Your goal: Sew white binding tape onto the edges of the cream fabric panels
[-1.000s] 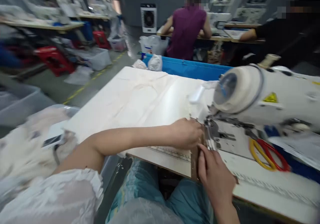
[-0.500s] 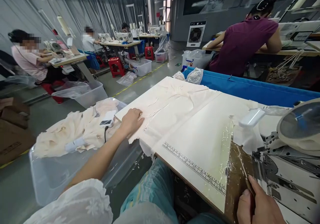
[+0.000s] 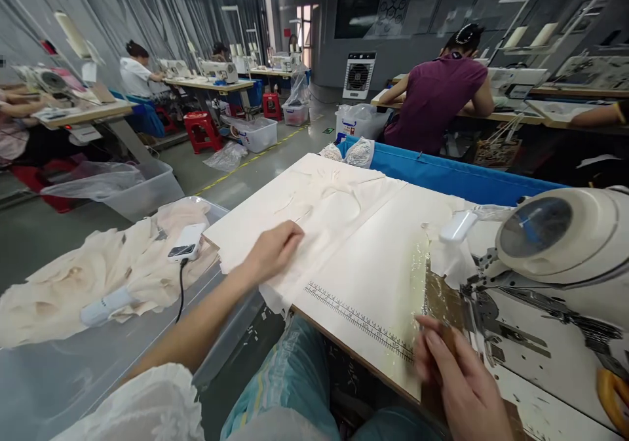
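Note:
My left hand [image 3: 272, 252] lies palm down, fingers flat, on a cream fabric piece [image 3: 319, 205] spread over the left part of the white sewing table [image 3: 388, 264]. My right hand [image 3: 455, 379] is blurred; its fingers stretch along the table's front edge, on a shiny brown taped patch [image 3: 442, 297] and holding nothing I can see. Just right of it stands the white sewing machine [image 3: 555, 238], and a printed ruler [image 3: 358, 320] runs along the table edge between my hands.
A clear plastic bin [image 3: 230, 336] to my left holds cream fabric [image 3: 88, 277], with a white corded device [image 3: 185, 241] on top. Behind the table is a blue bin [image 3: 457, 175]. A person in a purple top [image 3: 437, 100] sits beyond. Yellow scissor handles [image 3: 612, 388] show at far right.
My left hand left the needle area, reached the fabric at the table's left end, then slid slightly inward. My right hand moved left along the front edge. The view swung left.

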The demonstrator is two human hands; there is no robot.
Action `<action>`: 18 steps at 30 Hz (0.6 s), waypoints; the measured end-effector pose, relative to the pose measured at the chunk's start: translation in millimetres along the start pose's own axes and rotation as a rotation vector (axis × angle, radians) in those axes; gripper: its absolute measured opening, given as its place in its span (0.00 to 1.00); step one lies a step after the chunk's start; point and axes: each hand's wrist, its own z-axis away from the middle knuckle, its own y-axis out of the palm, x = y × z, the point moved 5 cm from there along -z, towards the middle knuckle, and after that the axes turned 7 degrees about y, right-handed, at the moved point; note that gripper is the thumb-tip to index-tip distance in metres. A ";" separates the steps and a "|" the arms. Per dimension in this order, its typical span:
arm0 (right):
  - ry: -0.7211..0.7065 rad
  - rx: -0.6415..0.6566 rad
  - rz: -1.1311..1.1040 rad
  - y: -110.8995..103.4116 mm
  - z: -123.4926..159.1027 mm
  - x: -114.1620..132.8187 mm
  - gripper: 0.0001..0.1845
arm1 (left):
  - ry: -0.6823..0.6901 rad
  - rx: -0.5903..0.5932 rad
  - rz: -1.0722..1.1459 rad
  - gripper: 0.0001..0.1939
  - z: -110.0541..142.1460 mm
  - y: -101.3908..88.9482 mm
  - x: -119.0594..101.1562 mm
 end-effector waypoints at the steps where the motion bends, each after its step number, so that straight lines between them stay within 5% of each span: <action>1: 0.023 0.064 -0.116 10.6 -6.2 7.9 0.29 | 0.089 0.056 0.063 0.10 -2.2 11.5 -20.2; 5: 0.112 0.317 -0.283 46.6 -29.4 31.6 0.34 | 0.432 0.386 0.153 0.09 3.8 69.8 -107.3; 10: 0.068 0.336 -0.288 48.1 -27.0 41.4 0.25 | 0.911 0.637 0.215 0.07 38.9 119.6 -182.1; 14: 0.009 0.187 -0.300 10.7 6.6 34.6 0.18 | 0.907 0.590 0.414 0.06 38.5 110.4 -171.3; 18: 0.064 0.096 -0.311 -28.1 47.7 13.7 0.15 | 0.570 0.249 0.157 0.08 3.9 94.0 -118.2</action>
